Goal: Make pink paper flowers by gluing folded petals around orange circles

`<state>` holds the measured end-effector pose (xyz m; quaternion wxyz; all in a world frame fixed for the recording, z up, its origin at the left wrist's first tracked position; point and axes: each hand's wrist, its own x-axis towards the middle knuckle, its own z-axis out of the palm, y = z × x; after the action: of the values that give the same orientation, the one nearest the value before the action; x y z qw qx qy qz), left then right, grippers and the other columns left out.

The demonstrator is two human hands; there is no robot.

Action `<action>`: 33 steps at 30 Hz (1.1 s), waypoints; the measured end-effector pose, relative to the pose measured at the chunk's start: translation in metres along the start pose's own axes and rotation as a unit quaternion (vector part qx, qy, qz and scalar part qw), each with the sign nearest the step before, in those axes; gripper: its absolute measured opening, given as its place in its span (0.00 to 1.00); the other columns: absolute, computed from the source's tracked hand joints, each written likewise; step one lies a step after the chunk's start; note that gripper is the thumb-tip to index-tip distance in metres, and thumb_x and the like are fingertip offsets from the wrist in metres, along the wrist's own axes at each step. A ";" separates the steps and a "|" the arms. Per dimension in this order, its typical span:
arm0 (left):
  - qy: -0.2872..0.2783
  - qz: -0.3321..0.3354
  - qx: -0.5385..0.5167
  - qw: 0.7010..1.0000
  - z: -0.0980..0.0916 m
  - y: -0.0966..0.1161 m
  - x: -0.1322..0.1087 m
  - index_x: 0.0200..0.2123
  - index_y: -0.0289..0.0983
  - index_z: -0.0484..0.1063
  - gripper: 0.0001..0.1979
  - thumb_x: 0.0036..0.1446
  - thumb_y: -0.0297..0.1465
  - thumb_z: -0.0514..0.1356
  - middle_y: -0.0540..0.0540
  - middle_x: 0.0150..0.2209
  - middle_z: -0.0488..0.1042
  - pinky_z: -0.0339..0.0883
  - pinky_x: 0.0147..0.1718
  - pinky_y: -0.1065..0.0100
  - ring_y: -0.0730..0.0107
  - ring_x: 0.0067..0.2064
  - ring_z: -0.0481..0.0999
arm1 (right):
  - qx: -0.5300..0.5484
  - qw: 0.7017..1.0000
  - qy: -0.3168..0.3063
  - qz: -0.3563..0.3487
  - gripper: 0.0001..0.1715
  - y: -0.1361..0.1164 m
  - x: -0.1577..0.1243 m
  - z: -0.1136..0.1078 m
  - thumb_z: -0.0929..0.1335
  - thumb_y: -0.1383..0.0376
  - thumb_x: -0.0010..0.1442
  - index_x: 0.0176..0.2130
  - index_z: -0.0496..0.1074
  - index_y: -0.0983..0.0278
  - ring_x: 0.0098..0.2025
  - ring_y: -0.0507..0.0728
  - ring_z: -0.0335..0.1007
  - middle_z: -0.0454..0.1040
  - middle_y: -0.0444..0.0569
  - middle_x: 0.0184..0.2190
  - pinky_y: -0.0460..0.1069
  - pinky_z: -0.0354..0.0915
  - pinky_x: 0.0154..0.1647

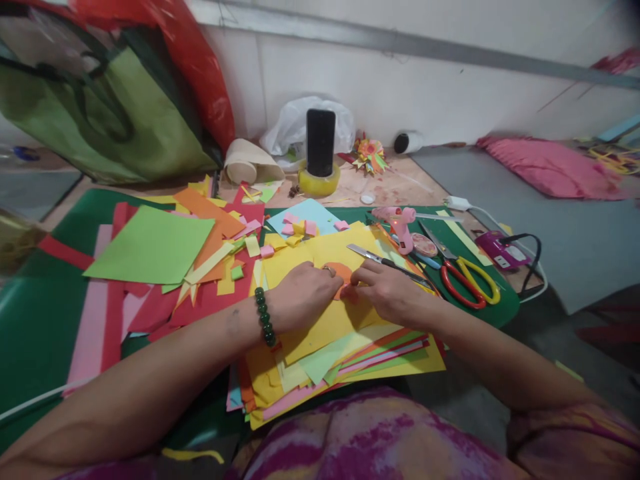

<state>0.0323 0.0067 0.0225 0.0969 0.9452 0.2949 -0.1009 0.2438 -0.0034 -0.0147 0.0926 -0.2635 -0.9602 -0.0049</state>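
Pale wall (300,73) across the back, crossed by a grey metal strip (400,51). Below, glossy dark-green work surface (30,267), strewn with paper. Back left, large olive-green fabric bag (145,100), shiny red plastic (200,80) behind. Centre, stack of multicoloured paper, yellow sheet (300,338) on it. Farther left, square light-green paper sheet (150,243) over red and pink pieces. Over the yellow sheet, left hand (306,293), fingers curled down; right hand (387,291) close by, fingers bent and bunched. To the right, scissors with red and yellow handles (447,252), beside a pink glue gun (401,228). Behind, black phone (320,142) upright at a yellow tape roll (319,183). Near right hand, silver-bladed cutter (367,253). Left wrist: dark-green bead bracelet (265,319). Smallest, round orange paper piece (341,270) on the yellow sheet, between both hands, at the fingertips; pinched or merely pressed, cannot tell.
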 end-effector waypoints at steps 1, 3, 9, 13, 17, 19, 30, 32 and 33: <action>-0.006 -0.002 0.000 1.000 -0.001 0.001 0.000 0.41 0.32 0.71 0.10 0.62 0.22 0.50 0.42 0.39 0.75 0.66 0.40 0.60 0.61 0.38 0.76 | 0.012 1.000 -0.006 0.008 0.20 0.000 0.001 -0.001 0.60 0.79 0.59 0.42 0.77 0.68 0.38 0.58 0.65 0.74 0.55 0.36 0.52 0.67 0.37; -0.015 -0.007 0.004 1.000 -0.002 0.001 0.000 0.41 0.32 0.71 0.11 0.62 0.22 0.50 0.42 0.39 0.75 0.66 0.40 0.60 0.61 0.38 0.76 | 0.025 0.999 -0.012 0.021 0.22 -0.001 0.002 -0.001 0.60 0.79 0.58 0.43 0.77 0.68 0.39 0.58 0.65 0.74 0.56 0.37 0.53 0.67 0.39; 0.003 -0.006 0.016 1.000 -0.001 0.001 0.000 0.39 0.33 0.71 0.10 0.62 0.22 0.50 0.42 0.37 0.75 0.66 0.36 0.63 0.63 0.36 0.76 | -0.006 0.999 -0.025 0.034 0.16 -0.007 0.003 -0.001 0.62 0.76 0.59 0.38 0.78 0.69 0.35 0.58 0.64 0.73 0.55 0.33 0.52 0.66 0.35; 0.016 0.001 0.025 1.000 0.000 0.001 0.000 0.38 0.33 0.71 0.09 0.59 0.21 0.51 0.42 0.36 0.76 0.66 0.35 0.64 0.64 0.35 0.76 | -0.018 0.996 0.060 0.063 0.21 -0.005 -0.004 -0.018 0.60 0.80 0.56 0.38 0.78 0.66 0.37 0.57 0.64 0.74 0.54 0.34 0.51 0.65 0.36; 0.010 -0.006 0.023 1.000 0.001 0.000 -0.001 0.40 0.34 0.70 0.11 0.58 0.20 0.51 0.42 0.38 0.76 0.67 0.34 0.63 0.61 0.35 0.76 | -0.032 0.990 0.101 0.090 0.22 -0.007 -0.011 -0.030 0.59 0.81 0.55 0.36 0.78 0.65 0.37 0.57 0.63 0.74 0.53 0.34 0.50 0.63 0.33; 0.007 -0.012 0.020 1.000 0.002 -0.001 0.000 0.41 0.34 0.70 0.12 0.58 0.20 0.50 0.43 0.39 0.76 0.67 0.34 0.63 0.61 0.36 0.76 | -0.043 0.992 0.084 0.080 0.22 -0.011 -0.010 -0.026 0.60 0.81 0.55 0.37 0.78 0.65 0.37 0.57 0.63 0.74 0.54 0.35 0.50 0.63 0.34; -0.030 -0.022 0.053 0.998 -0.005 0.005 0.001 0.35 0.31 0.75 0.13 0.56 0.19 0.50 0.39 0.36 0.75 0.67 0.31 0.64 0.62 0.33 0.76 | -0.069 0.993 -0.031 0.089 0.14 -0.016 0.000 -0.004 0.62 0.72 0.65 0.40 0.76 0.66 0.37 0.58 0.63 0.70 0.52 0.33 0.51 0.60 0.35; -0.029 -0.020 0.053 0.998 -0.006 0.006 0.001 0.35 0.31 0.75 0.13 0.55 0.19 0.51 0.39 0.36 0.75 0.67 0.31 0.63 0.62 0.32 0.76 | -0.068 0.992 -0.050 0.091 0.12 -0.018 0.002 -0.003 0.63 0.73 0.64 0.40 0.76 0.67 0.37 0.58 0.62 0.71 0.52 0.32 0.51 0.60 0.34; -0.028 -0.018 0.053 0.998 -0.006 0.006 0.001 0.35 0.31 0.75 0.13 0.55 0.18 0.51 0.39 0.36 0.75 0.67 0.31 0.63 0.61 0.32 0.76 | -0.068 0.992 -0.059 0.092 0.11 -0.019 0.003 -0.003 0.63 0.73 0.64 0.39 0.76 0.67 0.36 0.58 0.62 0.71 0.52 0.32 0.51 0.59 0.34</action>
<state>0.0373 0.0034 0.0288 0.0533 0.9403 0.3036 -0.1443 0.2325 -0.0184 -0.0105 0.0180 -0.3563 -0.9331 -0.0458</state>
